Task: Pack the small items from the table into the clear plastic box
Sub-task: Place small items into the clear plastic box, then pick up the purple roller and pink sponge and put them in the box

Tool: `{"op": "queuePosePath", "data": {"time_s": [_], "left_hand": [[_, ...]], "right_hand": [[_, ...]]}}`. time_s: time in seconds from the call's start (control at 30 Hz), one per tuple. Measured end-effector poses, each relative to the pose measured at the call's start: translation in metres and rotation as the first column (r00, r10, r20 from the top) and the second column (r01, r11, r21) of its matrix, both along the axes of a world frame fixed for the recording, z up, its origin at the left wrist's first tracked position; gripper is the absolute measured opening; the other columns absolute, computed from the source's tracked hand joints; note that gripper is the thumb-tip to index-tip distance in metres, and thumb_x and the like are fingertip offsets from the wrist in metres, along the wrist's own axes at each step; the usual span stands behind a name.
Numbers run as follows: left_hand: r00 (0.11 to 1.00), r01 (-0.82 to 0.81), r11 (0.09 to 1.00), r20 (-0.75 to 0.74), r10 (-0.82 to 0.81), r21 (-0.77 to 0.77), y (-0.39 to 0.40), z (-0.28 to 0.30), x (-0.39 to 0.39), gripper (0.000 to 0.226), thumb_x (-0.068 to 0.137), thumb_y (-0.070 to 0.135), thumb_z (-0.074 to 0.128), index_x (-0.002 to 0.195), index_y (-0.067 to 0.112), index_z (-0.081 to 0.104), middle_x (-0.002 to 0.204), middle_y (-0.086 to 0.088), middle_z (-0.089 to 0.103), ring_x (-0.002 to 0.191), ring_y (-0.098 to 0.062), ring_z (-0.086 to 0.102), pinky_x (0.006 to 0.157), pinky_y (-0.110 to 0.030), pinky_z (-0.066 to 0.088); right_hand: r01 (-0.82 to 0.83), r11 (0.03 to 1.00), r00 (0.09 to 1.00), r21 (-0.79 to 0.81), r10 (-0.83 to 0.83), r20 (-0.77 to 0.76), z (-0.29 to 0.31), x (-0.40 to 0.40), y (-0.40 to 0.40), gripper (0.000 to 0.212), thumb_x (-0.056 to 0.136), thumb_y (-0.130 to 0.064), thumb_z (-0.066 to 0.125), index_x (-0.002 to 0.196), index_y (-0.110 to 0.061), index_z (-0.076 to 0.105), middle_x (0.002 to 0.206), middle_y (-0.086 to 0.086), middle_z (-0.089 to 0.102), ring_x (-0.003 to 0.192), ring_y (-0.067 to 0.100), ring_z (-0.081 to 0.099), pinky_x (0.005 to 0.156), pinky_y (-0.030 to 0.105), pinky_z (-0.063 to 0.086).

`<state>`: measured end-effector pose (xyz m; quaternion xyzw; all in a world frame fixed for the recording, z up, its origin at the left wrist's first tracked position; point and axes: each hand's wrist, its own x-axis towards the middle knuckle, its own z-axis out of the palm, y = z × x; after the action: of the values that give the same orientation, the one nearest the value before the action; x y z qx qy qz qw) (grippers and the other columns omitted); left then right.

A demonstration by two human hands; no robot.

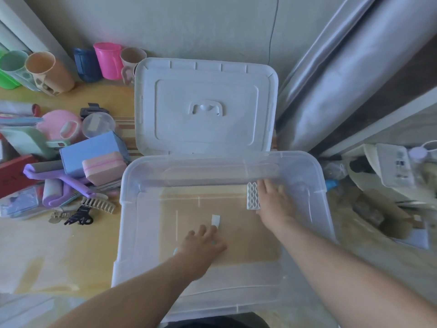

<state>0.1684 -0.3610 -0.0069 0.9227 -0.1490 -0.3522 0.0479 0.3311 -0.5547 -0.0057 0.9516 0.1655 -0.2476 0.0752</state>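
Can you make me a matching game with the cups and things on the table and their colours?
Things:
1. cup by the lid
2. roller
3. hair claw near the box
4. box's lid

Colours:
A. black
B. white
C. bright pink
D. purple

Pairs: 1-C, 2-D, 3-A, 4-B

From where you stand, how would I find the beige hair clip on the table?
Start at the clear box; its left wall faces a heap of small items. At the heap's near edge lies the beige hair clip, its long teeth fanned out. A black striped clip lies just in front of it.
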Motion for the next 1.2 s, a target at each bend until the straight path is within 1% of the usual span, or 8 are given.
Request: {"op": "queuePosePath", "data": {"time_s": [0.13, 0.3, 0.5, 0.6, 0.7, 0.8, 0.97, 1.2], "left_hand": [[0.997, 0.080, 0.994, -0.013, -0.079, 0.070, 0.004, -0.003, 0.004, 0.064, 0.087, 0.008, 0.063, 0.142, 0.029, 0.037, 0.151, -0.021, 0.027, 0.128, -0.040, 0.038, 0.093, -0.047, 0.043], [0.993, 0.059, 0.983, -0.112, -0.040, 0.174, 0.017, 0.001, 0.003, 0.071, 0.088, 0.009, 0.065, 0.147, 0.029, 0.030, 0.153, -0.019, 0.024, 0.134, -0.044, 0.034, 0.097, -0.051, 0.041], [0.983, 0.008, 0.984, -0.180, 0.024, 0.177, 0.024, 0.026, 0.010, 0.058, 0.092, 0.012, 0.065, 0.143, 0.025, 0.041, 0.146, -0.014, 0.036, 0.125, -0.039, 0.049, 0.093, -0.045, 0.045], [0.978, -0.139, 0.982, -0.135, 0.156, 0.127, 0.028, 0.060, 0.024, 0.048, 0.095, 0.030, 0.061, 0.141, 0.030, 0.047, 0.133, -0.009, 0.047, 0.122, -0.036, 0.053, 0.093, -0.046, 0.046], [0.953, -0.268, 0.953, 0.103, 0.283, -0.142, 0.067, 0.110, 0.039, 0.034, 0.096, 0.038, 0.057, 0.130, 0.032, 0.060, 0.127, -0.002, 0.059, 0.117, -0.028, 0.058, 0.092, -0.042, 0.050], [0.803, -0.288, 0.862, 0.386, 0.454, -0.417, 0.134, 0.155, 0.031, 0.020, 0.092, 0.029, 0.064, 0.110, 0.031, 0.071, 0.107, 0.009, 0.066, 0.101, -0.016, 0.061, 0.083, -0.035, 0.051], [0.476, -0.586, 0.706, 0.536, 0.697, -0.397, 0.259, 0.148, -0.012, 0.023, 0.085, 0.015, 0.073, 0.104, 0.028, 0.075, 0.109, 0.003, 0.063, 0.104, -0.025, 0.056, 0.082, -0.037, 0.045], [0.595, -0.734, 0.670, 0.373, 0.712, -0.110, 0.381, 0.086, -0.047, 0.052, 0.079, 0.027, 0.073, 0.129, 0.037, 0.063, 0.138, -0.002, 0.050, 0.132, -0.036, 0.042, 0.107, -0.050, 0.041]], "right_hand": [[0.082, 0.996, 0.996, -0.046, -0.080, 0.043, -0.008, -0.007, 0.003, 0.097, 0.078, -0.002, 0.075, 0.158, -0.013, 0.022, 0.156, 0.007, 0.022, 0.122, 0.031, 0.046, 0.098, 0.039, 0.051], [-0.158, 0.987, 0.987, 0.016, 0.158, 0.008, -0.007, -0.016, 0.004, 0.095, 0.081, 0.003, 0.065, 0.159, -0.033, 0.023, 0.164, 0.006, 0.007, 0.139, 0.040, 0.029, 0.110, 0.047, 0.039], [-0.072, 0.992, 0.992, 0.102, 0.082, -0.093, 0.016, -0.032, 0.033, 0.071, 0.087, -0.008, 0.053, 0.151, -0.034, 0.035, 0.166, 0.002, 0.004, 0.145, 0.038, 0.018, 0.116, 0.051, 0.032], [-0.140, 0.930, 0.981, 0.339, 0.177, -0.082, 0.031, -0.042, 0.067, 0.059, 0.089, -0.016, 0.062, 0.145, -0.027, 0.048, 0.157, 0.003, 0.030, 0.140, 0.034, 0.034, 0.106, 0.047, 0.044], [-0.178, 0.762, 0.970, 0.623, 0.241, -0.018, 0.050, -0.055, 0.108, 0.053, 0.081, -0.009, 0.067, 0.131, -0.024, 0.063, 0.132, 0.003, 0.055, 0.122, 0.034, 0.053, 0.093, 0.049, 0.054], [-0.200, 0.603, 0.979, 0.772, 0.159, 0.130, 0.082, -0.062, 0.155, 0.047, 0.080, -0.006, 0.067, 0.123, -0.023, 0.067, 0.118, 0.002, 0.060, 0.110, 0.031, 0.057, 0.094, 0.041, 0.051], [-0.331, 0.439, 0.943, 0.835, 0.182, 0.278, 0.122, -0.072, 0.248, 0.044, 0.080, -0.008, 0.062, 0.123, -0.014, 0.069, 0.115, 0.008, 0.062, 0.107, 0.034, 0.057, 0.089, 0.041, 0.052], [-0.370, 0.753, 0.920, 0.545, 0.381, 0.098, 0.110, -0.075, 0.372, 0.024, 0.097, -0.025, 0.055, 0.120, -0.019, 0.060, 0.133, 0.006, 0.049, 0.125, 0.034, 0.043, 0.086, 0.042, 0.046]]}}
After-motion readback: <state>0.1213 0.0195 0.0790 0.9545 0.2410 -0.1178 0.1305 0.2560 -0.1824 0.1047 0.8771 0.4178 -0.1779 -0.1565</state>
